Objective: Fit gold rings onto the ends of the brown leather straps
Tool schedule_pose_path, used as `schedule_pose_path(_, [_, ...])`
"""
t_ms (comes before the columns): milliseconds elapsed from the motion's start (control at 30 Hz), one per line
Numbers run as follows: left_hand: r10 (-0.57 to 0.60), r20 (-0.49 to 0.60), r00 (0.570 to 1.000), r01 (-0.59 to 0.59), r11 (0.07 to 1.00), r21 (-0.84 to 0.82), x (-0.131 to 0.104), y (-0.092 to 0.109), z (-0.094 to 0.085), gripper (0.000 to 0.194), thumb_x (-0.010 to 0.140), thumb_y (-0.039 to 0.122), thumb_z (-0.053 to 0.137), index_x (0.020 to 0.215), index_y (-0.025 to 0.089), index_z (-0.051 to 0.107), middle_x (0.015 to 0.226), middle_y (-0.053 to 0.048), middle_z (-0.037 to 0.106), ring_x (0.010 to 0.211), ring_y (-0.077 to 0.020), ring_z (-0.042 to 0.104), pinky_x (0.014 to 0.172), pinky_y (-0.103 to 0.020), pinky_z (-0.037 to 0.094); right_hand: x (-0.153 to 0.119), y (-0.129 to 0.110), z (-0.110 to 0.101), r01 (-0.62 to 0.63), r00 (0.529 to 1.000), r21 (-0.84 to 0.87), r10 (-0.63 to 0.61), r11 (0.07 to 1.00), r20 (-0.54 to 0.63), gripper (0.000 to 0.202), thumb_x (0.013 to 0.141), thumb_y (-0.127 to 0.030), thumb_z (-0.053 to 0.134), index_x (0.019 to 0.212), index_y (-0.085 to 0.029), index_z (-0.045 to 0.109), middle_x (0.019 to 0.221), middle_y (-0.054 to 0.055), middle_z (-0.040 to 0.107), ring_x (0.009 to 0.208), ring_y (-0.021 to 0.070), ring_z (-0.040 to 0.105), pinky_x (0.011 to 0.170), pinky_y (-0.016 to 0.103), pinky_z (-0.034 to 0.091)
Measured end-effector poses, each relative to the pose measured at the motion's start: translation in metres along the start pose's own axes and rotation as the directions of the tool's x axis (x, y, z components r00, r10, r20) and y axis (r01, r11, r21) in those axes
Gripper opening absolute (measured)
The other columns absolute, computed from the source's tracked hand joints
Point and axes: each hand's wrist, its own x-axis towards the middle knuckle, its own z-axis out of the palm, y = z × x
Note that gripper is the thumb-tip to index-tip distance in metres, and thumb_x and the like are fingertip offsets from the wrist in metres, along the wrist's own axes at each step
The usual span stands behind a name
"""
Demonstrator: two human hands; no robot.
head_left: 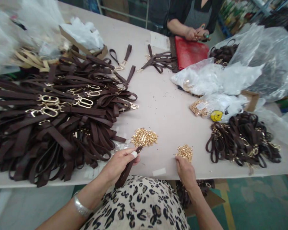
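My left hand grips a dark brown leather strap between thumb and fingers, with a white wrap on the thumb. The strap's upper end reaches the near edge of a larger heap of small gold metal pieces. Over to the right, my right hand is at the near edge of a smaller heap of gold pieces. Its fingertips are pressed together there, and whatever they pinch is too small or hidden to make out.
A big pile of brown straps with gold clasps covers the table's left. More straps lie at right, near plastic bags and a bag of gold pieces. Across the table, a co-worker's hands are above a red pad.
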Motion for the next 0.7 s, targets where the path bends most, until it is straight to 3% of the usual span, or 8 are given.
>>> schedule_pose_path(167, [0.029,0.004,1.0,-0.029,0.999,-0.023,0.0,-0.001,0.001,0.043,0.066,0.021,0.076,0.108,0.022,0.07,0.114,-0.004,0.068,0.082,-0.0128,0.066,0.08,-0.025,0.051,0.002,0.003,0.002,0.016,1.0,-0.003,-0.016,1.0,0.025,0.022,0.095,-0.02,0.041,0.101,-0.02,0.062,0.086,0.007,0.067,0.084,0.0214,0.059,0.08,0.033,0.044])
schedule_pose_path(400, [0.161,0.06,0.985,-0.166,0.982,0.095,-0.006,-0.002,0.015,0.032,0.062,0.014,0.072,0.094,0.016,0.068,0.085,-0.001,0.068,0.07,-0.012,0.059,0.06,-0.021,0.046,0.011,0.014,-0.004,-0.031,0.997,0.082,0.026,0.996,0.069,0.013,0.087,-0.021,0.047,0.092,-0.021,0.059,0.084,0.005,0.067,0.079,0.0202,0.063,0.071,0.032,0.048])
schedule_pose_path(500, [0.186,0.064,0.98,-0.192,0.976,0.102,-0.007,-0.005,0.02,0.027,0.061,0.012,0.069,0.088,0.016,0.066,0.078,0.001,0.066,0.064,-0.0118,0.057,0.053,-0.02,0.042,0.019,0.001,-0.009,-0.114,0.991,0.235,0.092,0.965,0.102,0.009,0.082,-0.026,0.053,0.087,-0.022,0.06,0.08,0.004,0.067,0.075,0.0207,0.063,0.07,0.034,0.048])
schedule_pose_path(567, [0.198,0.061,0.978,-0.204,0.972,0.118,-0.007,-0.007,0.021,0.027,0.061,0.011,0.066,0.088,0.016,0.066,0.078,0.001,0.066,0.063,-0.0117,0.056,0.051,-0.02,0.04,0.027,-0.023,-0.015,-0.175,0.984,0.44,0.159,0.881,0.075,0.011,0.08,-0.031,0.059,0.084,-0.021,0.06,0.079,0.004,0.067,0.073,0.0197,0.063,0.071,0.034,0.05])
schedule_pose_path(700, [0.258,0.085,0.962,-0.268,0.953,0.139,-0.007,-0.01,0.023,0.03,0.062,0.008,0.06,0.09,0.017,0.067,0.082,0.0,0.068,0.071,-0.013,0.06,0.058,-0.021,0.042,0.041,-0.095,-0.033,-0.145,0.974,0.837,0.223,0.527,0.028,0.019,0.077,-0.033,0.068,0.085,-0.02,0.057,0.08,0.004,0.065,0.075,0.0172,0.062,0.07,0.031,0.052])
